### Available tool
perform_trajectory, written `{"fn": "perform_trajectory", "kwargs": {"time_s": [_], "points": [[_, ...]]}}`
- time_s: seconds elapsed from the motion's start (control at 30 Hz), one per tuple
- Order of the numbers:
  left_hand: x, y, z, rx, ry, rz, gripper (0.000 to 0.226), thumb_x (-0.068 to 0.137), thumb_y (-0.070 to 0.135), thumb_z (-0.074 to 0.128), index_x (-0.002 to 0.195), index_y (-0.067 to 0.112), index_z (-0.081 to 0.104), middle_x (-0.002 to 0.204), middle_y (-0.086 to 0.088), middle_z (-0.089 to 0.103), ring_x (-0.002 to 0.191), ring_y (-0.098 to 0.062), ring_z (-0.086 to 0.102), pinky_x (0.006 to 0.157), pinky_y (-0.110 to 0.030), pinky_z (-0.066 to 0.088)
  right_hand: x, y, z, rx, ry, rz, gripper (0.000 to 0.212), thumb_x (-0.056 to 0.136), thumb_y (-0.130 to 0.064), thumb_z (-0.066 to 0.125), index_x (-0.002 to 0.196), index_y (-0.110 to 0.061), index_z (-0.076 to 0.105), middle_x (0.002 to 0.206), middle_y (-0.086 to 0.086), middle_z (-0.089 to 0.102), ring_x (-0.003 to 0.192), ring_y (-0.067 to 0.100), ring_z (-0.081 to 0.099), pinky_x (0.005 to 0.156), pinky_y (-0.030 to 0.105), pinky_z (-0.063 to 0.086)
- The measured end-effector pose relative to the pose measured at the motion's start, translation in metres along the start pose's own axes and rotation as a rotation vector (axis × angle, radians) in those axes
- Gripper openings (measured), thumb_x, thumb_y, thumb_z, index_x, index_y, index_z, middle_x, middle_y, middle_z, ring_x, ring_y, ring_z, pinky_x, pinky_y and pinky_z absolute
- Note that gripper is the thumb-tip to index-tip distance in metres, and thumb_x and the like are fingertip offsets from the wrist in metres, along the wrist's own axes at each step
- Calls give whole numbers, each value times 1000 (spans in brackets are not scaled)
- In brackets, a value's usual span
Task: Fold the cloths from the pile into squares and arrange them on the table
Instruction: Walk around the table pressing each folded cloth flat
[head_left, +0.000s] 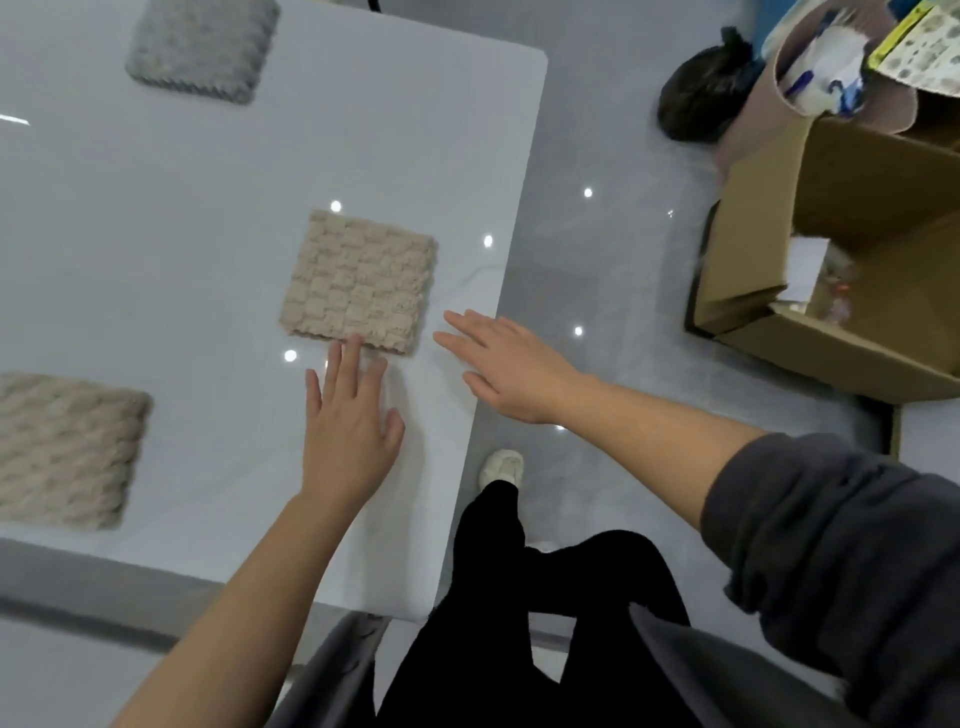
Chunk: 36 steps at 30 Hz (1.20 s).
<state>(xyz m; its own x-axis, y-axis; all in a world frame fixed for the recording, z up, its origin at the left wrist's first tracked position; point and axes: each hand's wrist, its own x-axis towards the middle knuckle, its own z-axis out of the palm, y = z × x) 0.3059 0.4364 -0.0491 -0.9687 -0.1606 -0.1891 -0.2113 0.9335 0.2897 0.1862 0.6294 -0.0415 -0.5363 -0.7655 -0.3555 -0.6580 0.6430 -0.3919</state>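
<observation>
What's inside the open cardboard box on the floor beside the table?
Inside the cardboard box lies a white paper-like item, with something blurred beside it that I cannot identify. The near flaps hide the rest of its floor.

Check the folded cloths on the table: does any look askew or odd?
Nothing stands out. The grey cloth, middle beige cloth and left beige cloth lie flat, folded square, apart, roughly parallel to the table edge.

The single wide-angle head-worn camera looks forward and steeply down from close above the table (156, 260), framing its right-hand edge, the adjacent floor (597, 270) and the wearer's own legs (519, 623) at the lower border.
</observation>
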Motion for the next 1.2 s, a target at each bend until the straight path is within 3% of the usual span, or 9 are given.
{"fn": "perform_trajectory", "kwargs": {"time_s": [0.23,0.47,0.63,0.73,0.87,1.03,1.2], "points": [[5,25,5,-54,42,-151,62,83,11,56,141,6,36,159,-18,13,148,-32,9,116,-54,13,21,28,-23,-46,-43,-97,56,102,-24,38,155,-21,20,164,4,9,150,22,9,119,43,16],[19,53,18,-115,146,-417,61,82,10,54,140,3,36,159,-16,13,148,-30,9,117,-55,12,53,59,-49,-68,-110,-268,52,101,-22,39,152,-18,27,163,6,12,150,24,12,119,44,17],[36,70,27,-295,342,-636,55,88,13,52,139,0,34,161,-15,7,148,-30,9,119,-50,11,85,86,-61,-15,55,-328,44,98,-18,45,142,-13,44,161,9,20,147,29,22,118,50,19],[58,70,26,-358,410,-732,64,94,24,43,150,7,19,161,-14,-2,148,-29,6,118,-52,10,113,87,-64,17,30,-343,49,98,-27,45,145,-15,38,163,5,13,147,24,20,119,50,8],[81,57,29,-424,471,-814,69,95,36,31,154,14,3,162,-9,-11,149,-22,-5,118,-50,-2,151,76,-64,12,-41,-449,60,99,-41,40,153,-19,26,164,1,3,149,19,15,120,53,-2],[89,39,28,-420,539,-884,72,95,34,31,154,11,-2,162,-11,-10,149,-18,-5,117,-53,-10,185,58,-65,10,-31,-510,65,98,-46,32,156,-22,16,165,-1,-3,151,18,8,119,57,-4],[111,40,34,-304,364,-850,67,96,37,19,154,13,-5,161,-15,-11,149,-30,-9,114,-63,-6,193,38,-47,-167,-63,-573,64,98,-48,21,156,-26,10,164,2,-6,151,23,2,116,60,-7]]}}
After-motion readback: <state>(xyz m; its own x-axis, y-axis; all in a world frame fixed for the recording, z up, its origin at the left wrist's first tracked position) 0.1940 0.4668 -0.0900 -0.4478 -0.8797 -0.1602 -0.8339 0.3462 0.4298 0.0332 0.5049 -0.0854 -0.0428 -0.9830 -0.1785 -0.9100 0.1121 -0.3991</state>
